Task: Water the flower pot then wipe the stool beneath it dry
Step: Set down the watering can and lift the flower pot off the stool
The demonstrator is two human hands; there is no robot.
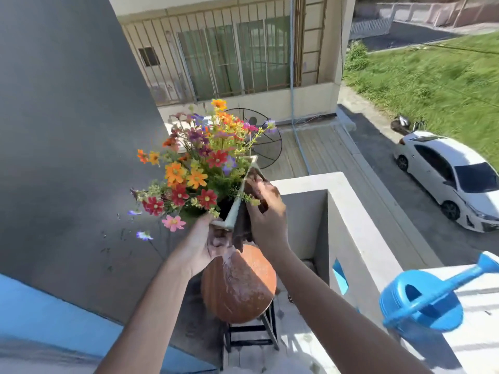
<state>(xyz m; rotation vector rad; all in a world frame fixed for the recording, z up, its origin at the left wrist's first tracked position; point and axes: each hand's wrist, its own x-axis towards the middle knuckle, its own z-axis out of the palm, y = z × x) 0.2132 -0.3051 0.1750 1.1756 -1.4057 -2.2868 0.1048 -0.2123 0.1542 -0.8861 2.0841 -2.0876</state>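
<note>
The flower pot (235, 209), a pale square-rimmed container packed with mixed flowers (194, 171), is held in the air above the stool (239, 284), tilted so that its rim faces up and to the left; it does not rest on the seat. This lifted position exposes the round reddish-brown seat, which shows pale wet streaks and a sheen of water, most visibly toward its left and lower areas. The left hand (199, 249) supports the pot from below at its near corner, with its grip closed around the base to carry the weight. The right hand (266, 211) presses a dark brown cloth (244, 228) against the pot's right wall, its grip closed on the cloth and the wall together; the cloth hangs down toward the seat. Judged from this arrangement, watering is complete and the pot is raised to give access to the wet seat, or to dry the pot's own side first. The stool stands on dark metal legs in the corner between the grey wall (67, 130) and the white parapet (351, 211). The blue watering can (424, 300) stands well apart on the parapet ledge at right, set aside and out of either hand. A white car (453, 179) is parked on the road below.
</note>
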